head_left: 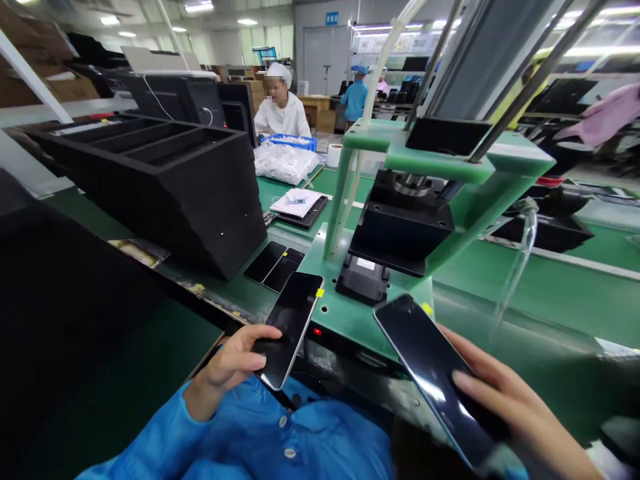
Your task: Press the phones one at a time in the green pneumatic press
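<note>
My left hand [234,360] grips the lower left side of a smartphone [293,313], thumb over its dark screen. That phone has a pale edge and a yellow tab near its top right corner. On the other side, my right hand [500,393] is closed on a second smartphone [425,353], tilted to the left, with a yellow tab at its upper edge. Between and beyond the two phones stands a green press [345,193] with a black upper block [400,227] above a black fixture [363,279]. Two more phones [273,263] lie on the bench left of the press.
A tall black foam tray stack [210,200] stands at the left. Behind the lying phones are papers on a black tray [305,219] and a plastic-wrapped bundle [285,163]. A clear hose [517,260] hangs right of the press. A person in white [283,113] sits across the bench.
</note>
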Motion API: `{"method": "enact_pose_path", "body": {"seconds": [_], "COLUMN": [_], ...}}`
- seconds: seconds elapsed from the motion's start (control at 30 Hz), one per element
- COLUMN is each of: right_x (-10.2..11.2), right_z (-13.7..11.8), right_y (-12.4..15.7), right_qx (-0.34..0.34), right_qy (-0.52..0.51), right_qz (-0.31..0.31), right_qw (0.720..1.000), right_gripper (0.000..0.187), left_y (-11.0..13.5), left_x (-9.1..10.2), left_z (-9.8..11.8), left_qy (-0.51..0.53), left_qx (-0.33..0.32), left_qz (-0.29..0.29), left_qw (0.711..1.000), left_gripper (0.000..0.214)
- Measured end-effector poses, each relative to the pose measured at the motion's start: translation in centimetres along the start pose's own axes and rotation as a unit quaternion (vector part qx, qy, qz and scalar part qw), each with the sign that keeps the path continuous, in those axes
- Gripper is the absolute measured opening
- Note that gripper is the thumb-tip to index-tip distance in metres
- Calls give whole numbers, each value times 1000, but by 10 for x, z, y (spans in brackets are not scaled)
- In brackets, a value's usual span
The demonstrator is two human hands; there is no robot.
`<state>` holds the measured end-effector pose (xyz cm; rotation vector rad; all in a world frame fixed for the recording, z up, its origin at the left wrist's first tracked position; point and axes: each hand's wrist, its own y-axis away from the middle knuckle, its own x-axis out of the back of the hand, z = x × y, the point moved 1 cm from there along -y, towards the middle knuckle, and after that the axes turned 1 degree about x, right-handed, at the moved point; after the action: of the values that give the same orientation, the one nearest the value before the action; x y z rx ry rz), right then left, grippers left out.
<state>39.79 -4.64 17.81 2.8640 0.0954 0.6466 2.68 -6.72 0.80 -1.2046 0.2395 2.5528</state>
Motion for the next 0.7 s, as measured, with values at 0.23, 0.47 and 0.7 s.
{"method": "enact_pose_path", "body": {"seconds": [0.23, 0.47, 0.7], "right_x": [-68, -64, -63], "right_z": [-41, -44, -56], "right_y": [-117, -150, -148], "right_qx": [48, 75, 151], "right_qy": [-123, 45, 570], "right_qz": [73, 52, 27], "right_qw": [989, 995, 807], "right_gripper": [41, 40, 30], "left_y": [22, 21, -45], "left_x": [32, 47, 23], "left_z": [10, 33, 53], "left_qy": [-247, -493, -767], "left_qx": [-150, -249, -359], "left_qz": [55, 72, 49], "left_qw": [956, 831, 529], "left_gripper": [28, 35, 58]}}
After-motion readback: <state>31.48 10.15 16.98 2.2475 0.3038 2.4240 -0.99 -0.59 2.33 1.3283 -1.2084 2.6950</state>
